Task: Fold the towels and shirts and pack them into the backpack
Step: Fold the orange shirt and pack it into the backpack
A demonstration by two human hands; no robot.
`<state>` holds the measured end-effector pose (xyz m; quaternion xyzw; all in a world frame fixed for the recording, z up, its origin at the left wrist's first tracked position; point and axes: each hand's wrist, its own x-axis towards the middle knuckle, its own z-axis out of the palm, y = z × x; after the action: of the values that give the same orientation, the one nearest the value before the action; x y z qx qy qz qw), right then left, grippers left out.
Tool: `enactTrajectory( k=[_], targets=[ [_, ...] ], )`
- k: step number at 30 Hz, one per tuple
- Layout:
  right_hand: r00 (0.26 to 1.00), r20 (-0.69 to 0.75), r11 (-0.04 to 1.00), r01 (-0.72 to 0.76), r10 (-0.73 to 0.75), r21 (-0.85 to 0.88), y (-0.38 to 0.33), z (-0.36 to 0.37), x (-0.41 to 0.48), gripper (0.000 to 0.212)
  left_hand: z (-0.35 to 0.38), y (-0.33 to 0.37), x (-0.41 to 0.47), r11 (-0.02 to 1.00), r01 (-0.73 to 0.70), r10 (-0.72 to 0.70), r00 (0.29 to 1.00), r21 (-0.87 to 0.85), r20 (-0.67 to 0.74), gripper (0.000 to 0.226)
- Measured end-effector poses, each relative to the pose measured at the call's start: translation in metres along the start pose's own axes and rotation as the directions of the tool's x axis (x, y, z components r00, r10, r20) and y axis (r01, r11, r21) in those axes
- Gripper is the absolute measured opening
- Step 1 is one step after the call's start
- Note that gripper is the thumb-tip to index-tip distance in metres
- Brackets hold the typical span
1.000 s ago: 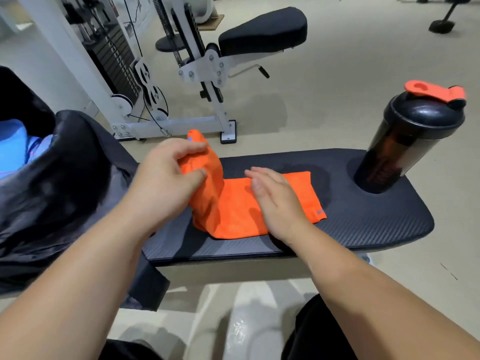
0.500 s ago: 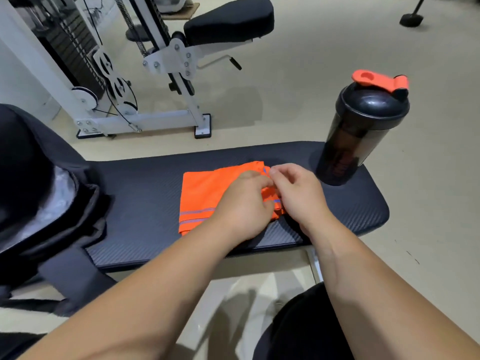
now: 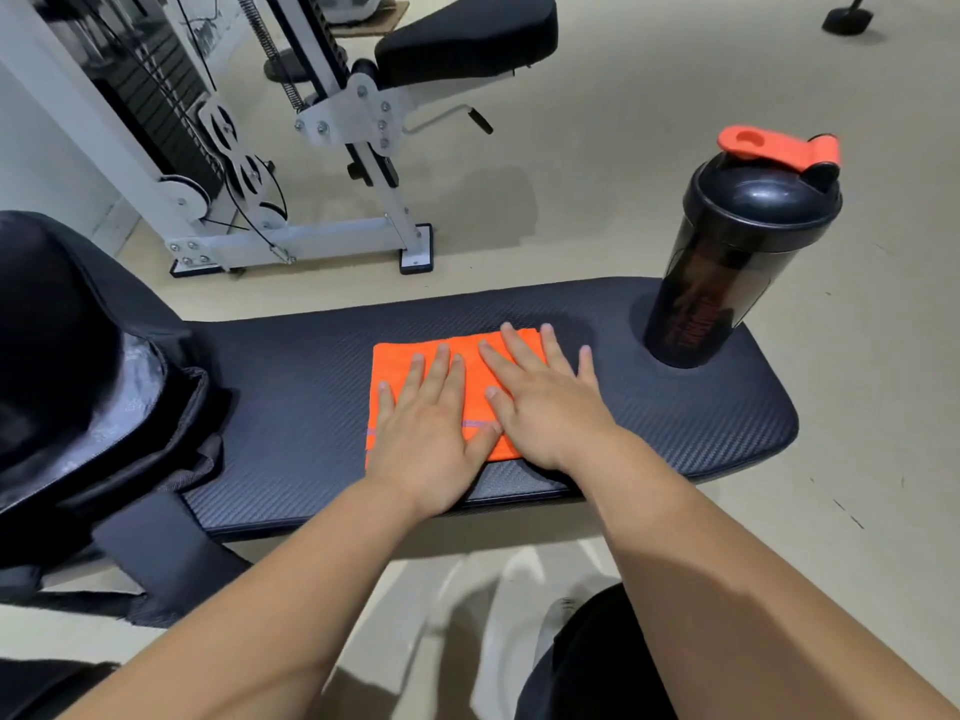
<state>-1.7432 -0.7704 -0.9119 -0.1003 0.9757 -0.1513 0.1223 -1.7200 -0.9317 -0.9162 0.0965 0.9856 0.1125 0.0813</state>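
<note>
Change since half a second earlier: both hands have left their pinch at the towel's right edge and now lie flat, palms down. Left hand: grip wide, fingers spread, pressing the towel's left half. Right hand: grip wide, fingers spread, pressing the right half, thumb beside the left hand. Orange towel: folded rectangle, mid-table. Black backpack: at the table's left end. Shaker bottle: upright, at the table's right end
</note>
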Motion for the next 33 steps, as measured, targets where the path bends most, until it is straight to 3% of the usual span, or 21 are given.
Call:
enactTrajectory(
  k=[3,6,9,13,16,22,25,28,33],
  targets=[
    [1.0,0.021,1.0,0.008,-0.008,0.012,0.007,0.0,0.002,0.058,-0.007,-0.008,-0.004,0.995,0.024,-0.033,0.995,-0.093,-0.097,0.085],
    [1.0,0.018,1.0,0.01,-0.01,0.017,0.007,0.0,0.001,0.058,-0.018,-0.026,-0.011,0.977,0.153,-0.183,0.959,-0.147,-0.215,0.084],
    [1.0,0.001,1.0,0.008,-0.008,-0.003,0.006,-0.001,0.0,0.058,-0.026,-0.042,-0.015,0.925,0.326,-0.358,0.919,-0.195,-0.167,0.086],
    [0.98,-0.198,0.989,0.008,-0.037,-0.145,-0.01,-0.008,-0.005,0.06,-0.023,-0.045,-0.018,0.918,0.289,-0.336,0.93,-0.272,-0.147,0.093],
    [0.95,-0.296,0.99,0.066,-0.099,-0.121,-0.026,-0.011,-0.013,0.063,-0.025,-0.039,-0.013,0.888,0.309,-0.354,0.932,-0.34,-0.076,0.097],
    [1.0,-0.025,0.989,0.013,-0.016,-0.145,-0.024,0.01,-0.007,0.068,-0.038,-0.034,-0.005,0.829,0.342,-0.373,0.927,-0.443,0.018,0.098],
    [0.999,-0.033,0.991,0.016,-0.021,-0.132,-0.023,0.012,-0.006,0.068,-0.044,-0.037,-0.003,0.704,0.372,-0.43,0.901,-0.605,0.054,0.089],
    [0.999,-0.044,0.994,0.017,-0.022,-0.11,-0.023,0.013,-0.006,0.07,-0.047,-0.042,-0.003,0.461,0.352,-0.437,0.889,-0.815,0.137,0.085],
    [0.998,-0.06,0.996,0.005,-0.01,-0.087,-0.022,0.015,-0.005,0.077,-0.047,-0.047,-0.006,0.252,0.313,-0.28,0.929,-0.916,0.241,0.071]
  ],
)
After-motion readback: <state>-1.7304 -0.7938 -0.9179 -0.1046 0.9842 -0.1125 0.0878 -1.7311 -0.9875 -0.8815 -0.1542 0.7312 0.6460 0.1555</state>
